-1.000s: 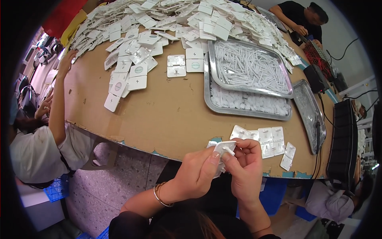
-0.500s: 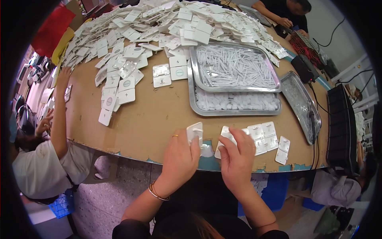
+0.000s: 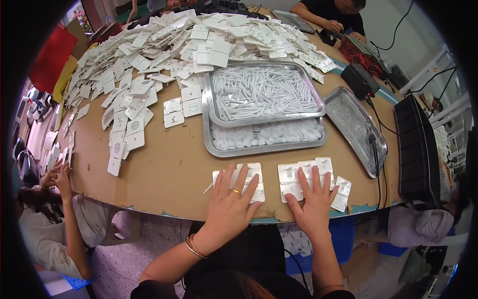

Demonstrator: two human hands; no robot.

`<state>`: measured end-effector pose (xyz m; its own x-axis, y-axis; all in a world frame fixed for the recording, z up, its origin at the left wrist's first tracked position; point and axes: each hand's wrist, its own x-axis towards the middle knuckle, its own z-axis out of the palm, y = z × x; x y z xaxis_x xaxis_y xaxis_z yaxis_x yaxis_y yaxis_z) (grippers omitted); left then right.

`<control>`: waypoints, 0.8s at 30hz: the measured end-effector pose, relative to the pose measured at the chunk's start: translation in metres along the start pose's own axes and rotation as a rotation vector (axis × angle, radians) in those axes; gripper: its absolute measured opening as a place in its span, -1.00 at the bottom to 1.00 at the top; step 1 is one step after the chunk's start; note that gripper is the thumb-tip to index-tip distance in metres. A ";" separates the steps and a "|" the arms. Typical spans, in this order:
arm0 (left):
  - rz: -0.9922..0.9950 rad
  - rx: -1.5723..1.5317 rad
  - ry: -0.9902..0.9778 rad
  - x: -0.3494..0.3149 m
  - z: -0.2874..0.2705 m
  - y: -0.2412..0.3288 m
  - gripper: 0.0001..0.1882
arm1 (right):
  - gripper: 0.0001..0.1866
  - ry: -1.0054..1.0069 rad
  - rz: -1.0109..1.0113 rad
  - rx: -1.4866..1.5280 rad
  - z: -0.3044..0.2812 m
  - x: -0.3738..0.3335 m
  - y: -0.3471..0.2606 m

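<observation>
My left hand point(image 3: 231, 199) lies palm down with its fingers spread over a few flat white plastic pieces point(image 3: 256, 185) near the table edge. Beside it, my right hand point(image 3: 313, 205) rests spread on a row of similar white pieces point(image 3: 288, 174), their clipped, shiny sides facing up. Neither hand grips anything. A separate white two-part piece point(image 3: 342, 193) sits right of the row, close to my right little finger. A thin white stick point(image 3: 207, 189) lies just left of my left fingers. My palms and fingers hide parts of the pieces beneath.
A metal tray of thin white sticks point(image 3: 208, 92) overlaps another tray of small white parts point(image 3: 269, 150). A large heap of white pieces point(image 3: 164, 45) covers the far side. At right are a narrower tray point(image 3: 356, 132), cables and a black crate point(image 3: 417, 149). People sit left and far right.
My left hand has let go of the white piece it held up and now lies flat. My right hand has opened and moved right onto the row. The whole view has shifted slightly.
</observation>
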<state>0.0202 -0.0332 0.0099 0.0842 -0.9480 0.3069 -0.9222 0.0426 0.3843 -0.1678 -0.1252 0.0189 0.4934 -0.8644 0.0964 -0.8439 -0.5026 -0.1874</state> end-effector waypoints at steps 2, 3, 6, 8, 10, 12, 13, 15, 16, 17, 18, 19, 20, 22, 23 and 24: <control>-0.026 -0.034 0.025 0.005 0.006 0.006 -0.50 | -0.29 0.017 0.020 -0.003 0.001 0.004 -0.003; -0.009 -0.021 0.009 0.013 0.009 0.009 -0.51 | -0.29 0.017 0.022 0.000 0.001 0.007 -0.001; 0.032 0.020 0.028 0.028 0.009 0.014 -0.57 | -0.30 0.077 -0.116 0.050 -0.001 0.007 0.019; 0.058 0.010 0.006 0.032 0.010 0.012 -0.57 | -0.29 0.345 0.084 0.193 -0.001 -0.008 0.037; 0.047 0.010 0.025 0.031 0.011 0.011 -0.58 | -0.30 0.311 0.192 0.210 -0.006 -0.009 0.045; 0.037 0.006 0.037 0.029 0.012 0.009 -0.58 | -0.32 0.195 0.184 0.283 0.000 0.001 0.062; 0.028 0.015 0.035 0.027 0.009 0.008 -0.58 | -0.32 0.193 0.176 0.288 0.001 0.009 0.068; -0.013 0.049 0.042 0.021 0.003 0.004 -0.58 | -0.36 0.113 0.035 0.376 0.005 0.028 0.076; 0.023 0.014 0.073 0.019 -0.002 0.003 -0.57 | -0.36 0.106 0.005 0.393 0.003 0.032 0.079; 0.051 -0.006 0.105 0.015 -0.012 0.000 -0.57 | -0.39 0.101 0.051 0.552 0.001 0.031 0.079; 0.016 0.035 0.118 0.011 -0.022 -0.006 -0.57 | -0.41 0.086 0.098 0.712 -0.001 0.030 0.080; -0.014 0.032 0.212 0.009 -0.032 -0.015 -0.58 | -0.42 0.095 0.077 0.667 0.000 0.028 0.083; -0.033 0.025 0.305 0.008 -0.043 -0.026 -0.58 | -0.43 0.109 0.064 0.618 0.002 0.025 0.085; -0.218 0.169 0.463 0.003 -0.067 -0.066 -0.65 | -0.43 0.253 0.034 0.291 0.005 0.024 0.078; -0.306 0.245 0.517 0.000 -0.071 -0.095 -0.67 | -0.44 0.365 -0.054 -0.010 0.004 0.024 0.079; -0.385 0.239 0.576 -0.008 -0.080 -0.126 -0.68 | -0.44 0.353 -0.069 0.006 0.001 0.026 0.068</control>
<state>0.1661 -0.0058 0.0283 0.5438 -0.5625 0.6228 -0.8386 -0.3927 0.3775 -0.2120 -0.1820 0.0082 0.4449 -0.7797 0.4406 -0.8096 -0.5605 -0.1744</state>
